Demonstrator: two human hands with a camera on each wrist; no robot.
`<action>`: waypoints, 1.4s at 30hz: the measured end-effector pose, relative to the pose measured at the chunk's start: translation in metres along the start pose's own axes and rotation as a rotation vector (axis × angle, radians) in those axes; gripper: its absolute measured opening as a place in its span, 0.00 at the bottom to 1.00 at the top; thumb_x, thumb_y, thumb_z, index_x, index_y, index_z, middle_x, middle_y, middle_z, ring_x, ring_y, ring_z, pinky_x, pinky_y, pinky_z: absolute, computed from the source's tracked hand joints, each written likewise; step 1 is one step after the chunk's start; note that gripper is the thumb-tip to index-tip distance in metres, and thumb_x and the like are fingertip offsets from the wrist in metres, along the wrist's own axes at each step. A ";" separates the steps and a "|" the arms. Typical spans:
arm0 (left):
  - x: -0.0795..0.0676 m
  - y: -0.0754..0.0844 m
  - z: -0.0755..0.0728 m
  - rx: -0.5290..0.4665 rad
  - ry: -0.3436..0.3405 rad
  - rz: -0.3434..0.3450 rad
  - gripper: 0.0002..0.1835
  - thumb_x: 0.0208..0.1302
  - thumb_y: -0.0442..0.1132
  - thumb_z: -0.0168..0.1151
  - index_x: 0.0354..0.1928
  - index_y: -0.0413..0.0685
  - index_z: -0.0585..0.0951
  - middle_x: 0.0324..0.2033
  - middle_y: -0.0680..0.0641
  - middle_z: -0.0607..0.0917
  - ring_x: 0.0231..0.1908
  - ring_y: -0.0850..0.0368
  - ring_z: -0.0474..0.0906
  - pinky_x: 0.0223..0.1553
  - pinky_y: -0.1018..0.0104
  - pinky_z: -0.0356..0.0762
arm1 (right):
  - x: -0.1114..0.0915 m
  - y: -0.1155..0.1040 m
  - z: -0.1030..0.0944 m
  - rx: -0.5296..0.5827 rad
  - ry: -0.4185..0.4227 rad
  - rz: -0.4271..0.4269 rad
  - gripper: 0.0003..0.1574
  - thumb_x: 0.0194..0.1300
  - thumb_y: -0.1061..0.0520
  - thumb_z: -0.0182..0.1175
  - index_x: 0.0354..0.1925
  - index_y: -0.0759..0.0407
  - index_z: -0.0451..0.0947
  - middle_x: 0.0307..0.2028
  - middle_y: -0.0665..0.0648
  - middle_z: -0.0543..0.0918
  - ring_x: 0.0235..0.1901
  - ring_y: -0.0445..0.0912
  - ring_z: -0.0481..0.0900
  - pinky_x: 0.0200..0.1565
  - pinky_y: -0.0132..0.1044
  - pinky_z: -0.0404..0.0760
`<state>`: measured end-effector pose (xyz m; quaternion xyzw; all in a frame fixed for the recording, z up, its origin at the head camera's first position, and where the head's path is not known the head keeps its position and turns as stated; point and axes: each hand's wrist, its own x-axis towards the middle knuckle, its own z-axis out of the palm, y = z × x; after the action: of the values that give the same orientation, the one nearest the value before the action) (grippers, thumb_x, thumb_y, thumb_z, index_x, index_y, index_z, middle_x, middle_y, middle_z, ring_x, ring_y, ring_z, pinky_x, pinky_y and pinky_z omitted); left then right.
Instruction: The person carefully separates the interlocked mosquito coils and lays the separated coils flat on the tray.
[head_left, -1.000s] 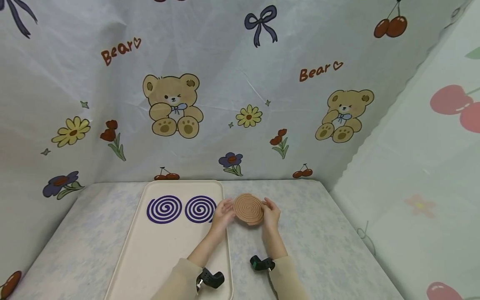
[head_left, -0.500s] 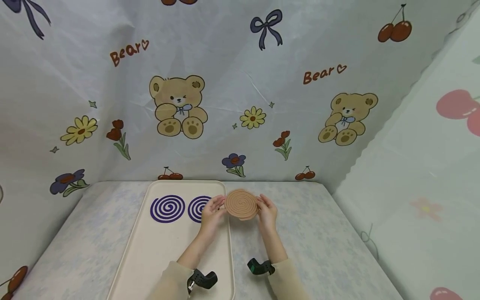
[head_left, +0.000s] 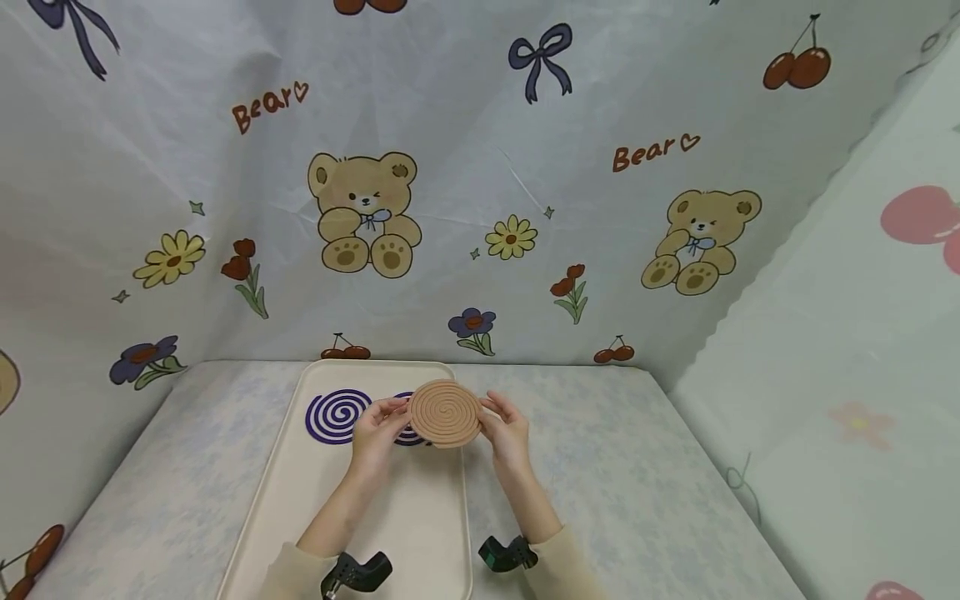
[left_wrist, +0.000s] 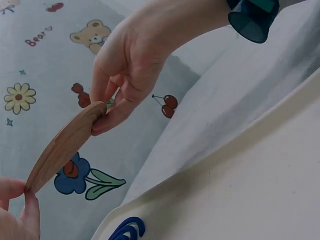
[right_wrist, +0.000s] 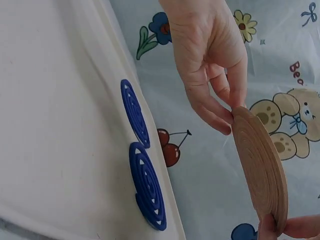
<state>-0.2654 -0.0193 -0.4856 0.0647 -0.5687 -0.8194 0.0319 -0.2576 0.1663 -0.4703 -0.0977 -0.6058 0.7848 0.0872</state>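
Observation:
A brown mosquito coil (head_left: 446, 414), a tightly wound flat spiral disc, is held up off the surface between both hands. My left hand (head_left: 372, 435) pinches its left edge between thumb and fingers. On the opposite edge my right hand (head_left: 510, 433) grips in the same way. In the right wrist view the disc (right_wrist: 260, 170) stands tilted, nearly edge-on, and looks thick. Two blue spiral coils lie flat on the cream tray. The left blue coil (head_left: 333, 419) shows almost whole, while the right blue coil (head_left: 407, 437) is mostly hidden behind the hand and disc.
The cream tray (head_left: 300, 467) with its raised rim lies on a pale marbled tabletop (head_left: 615, 467). Behind stands a printed backdrop (head_left: 450, 125) with bears and flowers. A thin loose string (head_left: 737, 477) shows at the right edge.
Both hands have moved left with the brown mosquito coil, from beside the tray to over its right part. They now partly cover the right blue coil. The head view has shifted slightly.

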 end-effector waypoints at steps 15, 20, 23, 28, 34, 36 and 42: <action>-0.020 0.021 -0.049 0.082 0.013 -0.023 0.09 0.56 0.24 0.63 0.38 0.37 0.75 0.28 0.58 0.86 0.36 0.67 0.84 0.44 0.74 0.83 | -0.025 0.006 0.022 -0.043 -0.086 0.037 0.18 0.58 0.72 0.59 0.49 0.70 0.74 0.33 0.52 0.77 0.27 0.38 0.80 0.31 0.26 0.83; -0.025 0.031 -0.063 0.210 -0.018 0.006 0.12 0.57 0.27 0.65 0.41 0.34 0.75 0.27 0.60 0.85 0.34 0.70 0.82 0.41 0.75 0.84 | -0.031 0.001 0.026 -0.028 -0.143 0.064 0.19 0.59 0.70 0.60 0.50 0.70 0.73 0.33 0.49 0.80 0.28 0.37 0.81 0.31 0.25 0.83; -0.027 0.039 -0.069 0.251 -0.037 0.028 0.13 0.57 0.29 0.65 0.43 0.34 0.75 0.28 0.60 0.84 0.34 0.69 0.82 0.40 0.74 0.84 | -0.034 -0.001 0.028 -0.020 -0.180 0.068 0.21 0.60 0.69 0.60 0.52 0.71 0.72 0.31 0.48 0.83 0.28 0.37 0.82 0.32 0.26 0.84; -0.029 0.048 -0.076 0.243 -0.061 0.028 0.10 0.59 0.29 0.63 0.41 0.40 0.75 0.27 0.61 0.84 0.32 0.68 0.82 0.37 0.73 0.85 | -0.038 -0.006 0.032 0.005 -0.230 0.073 0.21 0.61 0.69 0.58 0.54 0.72 0.70 0.27 0.46 0.84 0.27 0.37 0.83 0.33 0.28 0.86; -0.031 0.052 -0.082 0.218 -0.087 0.003 0.10 0.58 0.27 0.63 0.41 0.41 0.76 0.28 0.62 0.85 0.34 0.69 0.82 0.40 0.74 0.84 | -0.043 -0.010 0.036 -0.003 -0.248 0.078 0.22 0.62 0.69 0.57 0.55 0.73 0.69 0.27 0.46 0.82 0.28 0.36 0.82 0.32 0.28 0.85; -0.032 0.052 -0.083 0.218 -0.095 0.004 0.10 0.58 0.27 0.63 0.40 0.44 0.76 0.28 0.63 0.84 0.34 0.69 0.82 0.40 0.74 0.84 | -0.043 -0.011 0.036 -0.009 -0.251 0.073 0.22 0.62 0.68 0.57 0.55 0.73 0.69 0.27 0.46 0.82 0.28 0.36 0.82 0.32 0.28 0.86; -0.034 0.052 -0.084 0.201 -0.102 0.018 0.11 0.58 0.26 0.62 0.37 0.51 0.77 0.28 0.61 0.84 0.34 0.69 0.81 0.40 0.73 0.84 | -0.043 -0.010 0.037 -0.022 -0.257 0.084 0.23 0.63 0.68 0.57 0.55 0.75 0.68 0.26 0.46 0.82 0.27 0.36 0.82 0.31 0.30 0.86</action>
<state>-0.2205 -0.1117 -0.4634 0.0206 -0.6493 -0.7603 0.0037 -0.2252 0.1235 -0.4498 -0.0226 -0.6159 0.7871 -0.0252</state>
